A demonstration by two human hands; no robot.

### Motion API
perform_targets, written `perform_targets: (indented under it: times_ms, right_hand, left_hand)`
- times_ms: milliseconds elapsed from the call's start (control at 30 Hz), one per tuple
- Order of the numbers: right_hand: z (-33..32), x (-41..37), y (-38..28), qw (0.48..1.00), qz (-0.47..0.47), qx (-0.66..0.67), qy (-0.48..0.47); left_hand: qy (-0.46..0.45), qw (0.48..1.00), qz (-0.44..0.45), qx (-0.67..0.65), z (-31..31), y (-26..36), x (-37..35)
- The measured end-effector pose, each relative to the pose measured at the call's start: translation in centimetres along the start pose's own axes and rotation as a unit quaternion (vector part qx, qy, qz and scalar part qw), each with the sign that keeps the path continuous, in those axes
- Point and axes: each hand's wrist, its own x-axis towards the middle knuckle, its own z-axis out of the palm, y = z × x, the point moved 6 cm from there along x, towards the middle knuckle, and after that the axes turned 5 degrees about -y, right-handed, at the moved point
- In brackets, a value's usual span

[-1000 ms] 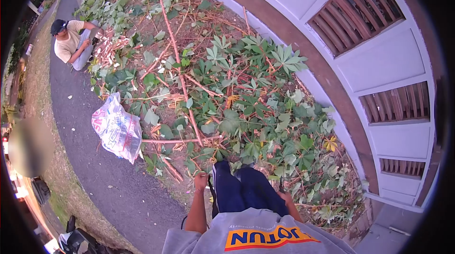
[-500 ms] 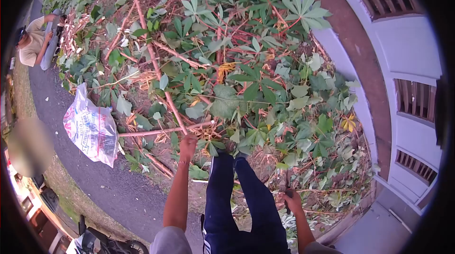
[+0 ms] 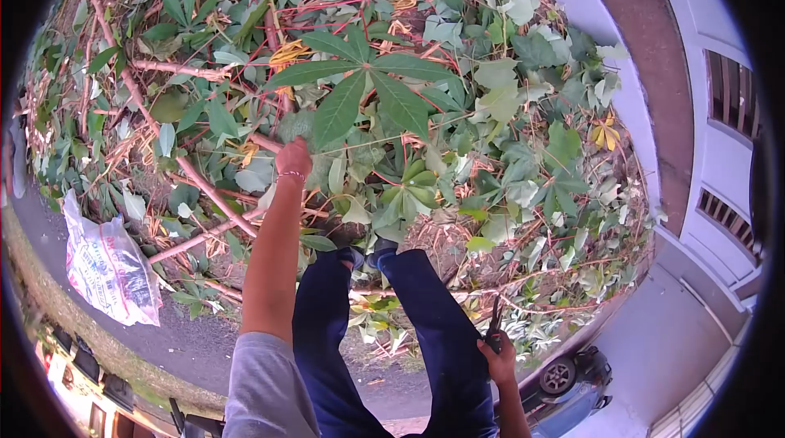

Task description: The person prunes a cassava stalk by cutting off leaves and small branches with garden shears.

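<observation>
My left hand (image 3: 293,158) reaches down into the cut leaves and stems, fingers closed; what they hold, if anything, is hidden. Right beside it lies a brown stem (image 3: 266,142), and a large green palmate leaf (image 3: 360,82) spreads just above and to the right. A long bare branch (image 3: 135,90) slants down from the upper left, its lower end left of my forearm. Low on the right, by my knee, my right hand (image 3: 500,356) is wrapped round the dark handles of pruning shears (image 3: 494,325), blades pointing up.
A printed clear plastic bag (image 3: 110,262) stands on the asphalt (image 3: 192,348) at left. Leaves and stems cover the ground ahead of my feet. A low white kerb (image 3: 634,103) and a building wall (image 3: 699,4) curve along the right; a car (image 3: 560,385) is behind at lower right.
My left hand has let go of the long branch and moved forward into the foliage. My view has shifted right and closer to the pile. The pruning shears stay in my right hand.
</observation>
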Motion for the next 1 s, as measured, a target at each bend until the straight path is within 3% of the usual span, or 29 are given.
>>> perform_targets:
  times_ms: [67,133,267,400,467,600,767,833,900,1000]
  right_hand:
    - [0.1,-1.0,-0.5,1.000,0.019,0.012,-0.004]
    - [0.3,-1.7,0.7,0.999,-0.025,0.013,0.020]
    - [-0.2,-3.3,0.1,0.998,-0.021,0.049,0.023]
    - [0.0,-4.8,2.6,0.997,-0.015,0.071,-0.011]
    - [-1.0,-6.3,2.2,0.997,-0.019,0.080,-0.016]
    - [-4.7,-10.5,-1.7,0.996,-0.062,0.068,-0.017]
    - [-7.7,-13.3,-2.3,0.993,-0.089,0.076,0.016]
    - [-8.6,-14.2,-2.2,0.990,-0.099,0.095,0.027]
    - [-9.1,-15.5,-1.4,0.987,-0.104,0.122,0.033]
    - [-9.8,-17.2,-0.7,0.984,-0.113,0.112,0.076]
  left_hand:
    - [0.009,0.988,0.099,0.114,0.7,0.3,-0.6]
    - [0.053,0.996,0.062,0.045,-3.3,2.1,-5.1]
    - [0.148,0.957,0.213,-0.127,-11.4,5.2,-15.0]
    - [0.186,0.926,0.305,-0.120,-19.8,9.8,-26.1]
    - [0.194,0.922,0.307,-0.136,-22.9,10.0,-30.5]
    - [0.181,0.907,0.192,-0.329,-27.6,7.1,-38.2]
    - [0.156,0.922,0.201,-0.291,-33.0,12.1,-49.4]
    - [0.185,0.903,0.195,-0.336,-33.5,12.5,-52.7]
    - [0.217,0.895,0.208,-0.331,-33.8,11.1,-55.5]
    - [0.221,0.898,0.156,-0.347,-33.3,6.6,-58.4]
